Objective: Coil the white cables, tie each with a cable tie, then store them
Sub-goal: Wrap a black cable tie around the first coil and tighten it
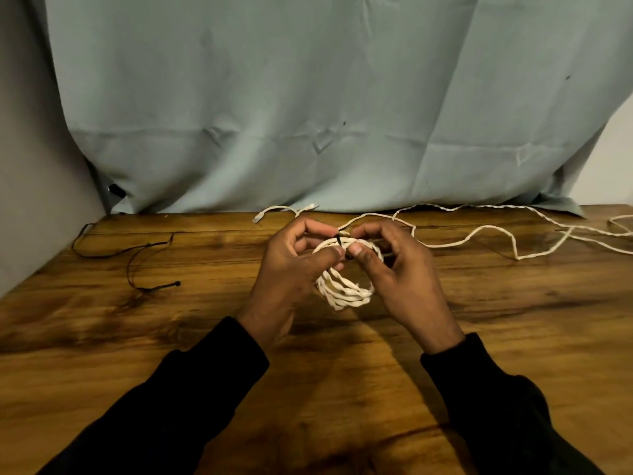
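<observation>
I see both hands over the middle of the counter (171, 337) holding up the coil (346, 289), a bundle of white twisted cable: my left hand (291, 269) grips its left side with thumb and fingers pinching a black tie (339, 240) at the coil's top, and my right hand (394, 269) pinches the same spot from the right. Beyond the coil a loose white cable (496, 231) trails to the right along the counter's far edge, below the cloth (308, 97). Far left of the coil lie spare black ties (137, 255).
</observation>
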